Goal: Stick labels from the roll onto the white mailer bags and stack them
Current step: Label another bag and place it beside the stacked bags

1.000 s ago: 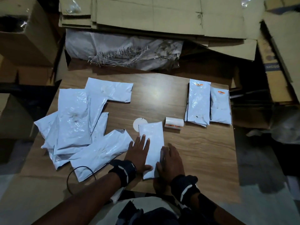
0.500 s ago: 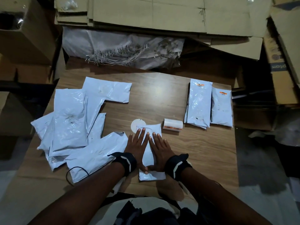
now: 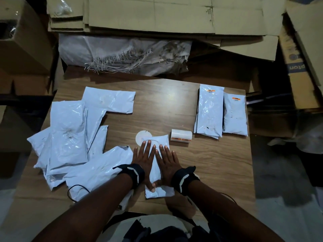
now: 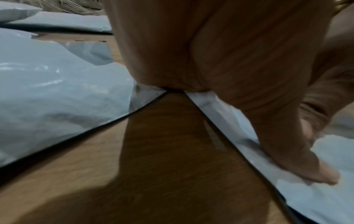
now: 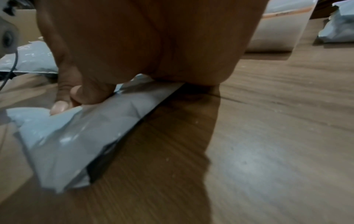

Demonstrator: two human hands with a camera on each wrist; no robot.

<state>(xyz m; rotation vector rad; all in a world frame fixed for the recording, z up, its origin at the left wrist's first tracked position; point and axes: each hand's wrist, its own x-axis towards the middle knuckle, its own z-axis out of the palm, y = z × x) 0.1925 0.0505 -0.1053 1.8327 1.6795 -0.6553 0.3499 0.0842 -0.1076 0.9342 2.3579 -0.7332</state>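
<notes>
A white mailer bag [image 3: 158, 172] lies lengthwise on the wooden table [image 3: 209, 163] in front of me. My left hand [image 3: 143, 158] and right hand [image 3: 166, 160] lie flat on it side by side, fingers straight, thumbs meeting near its near end. In the left wrist view the palm [image 4: 210, 53] presses the bag [image 4: 316, 197]. In the right wrist view the thumb [image 5: 84, 94] rests on the crumpled bag [image 5: 76, 136]. The label roll [image 3: 181, 138] lies just right of the bag's far end. Two labelled stacks [image 3: 209, 112] [image 3: 235, 116] sit at the right.
A loose heap of unlabelled white bags [image 3: 73, 137] covers the table's left half. A white paper disc [image 3: 139, 139] peeks out under the bag's far end. Flattened cardboard [image 3: 157, 14] and a woven sack [image 3: 122, 53] lie beyond the table; boxes stand at both sides.
My right hand has slid up from the bag's near right edge to lie flat beside the left. Both hands now press the middle of the bag; its far end has puffed up.
</notes>
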